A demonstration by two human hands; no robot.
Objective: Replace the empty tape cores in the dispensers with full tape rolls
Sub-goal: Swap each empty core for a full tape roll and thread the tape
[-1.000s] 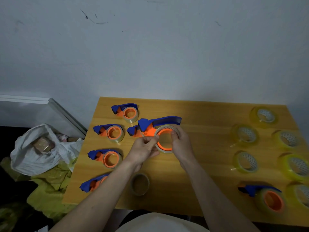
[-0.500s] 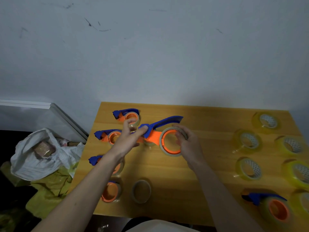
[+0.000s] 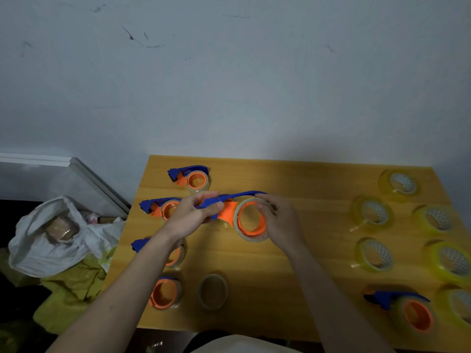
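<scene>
The left forearm (image 3: 142,271) covers most of the third blue-and-orange plastic tape dispenser (image 3: 139,244) in the left column, so only its blue nose and a sliver of orange ring show. The left hand (image 3: 193,215) hides the right part of the second dispenser (image 3: 158,207) and the blue front of the held dispenser (image 3: 229,212). At the right picture edge, two yellow-tinted clear tape rolls (image 3: 456,261) are cut off, and dim light blurs the brown object (image 3: 61,229) inside the white plastic bag (image 3: 40,253).

Dispensers (image 3: 175,210) left, rolls (image 3: 373,254) right
</scene>
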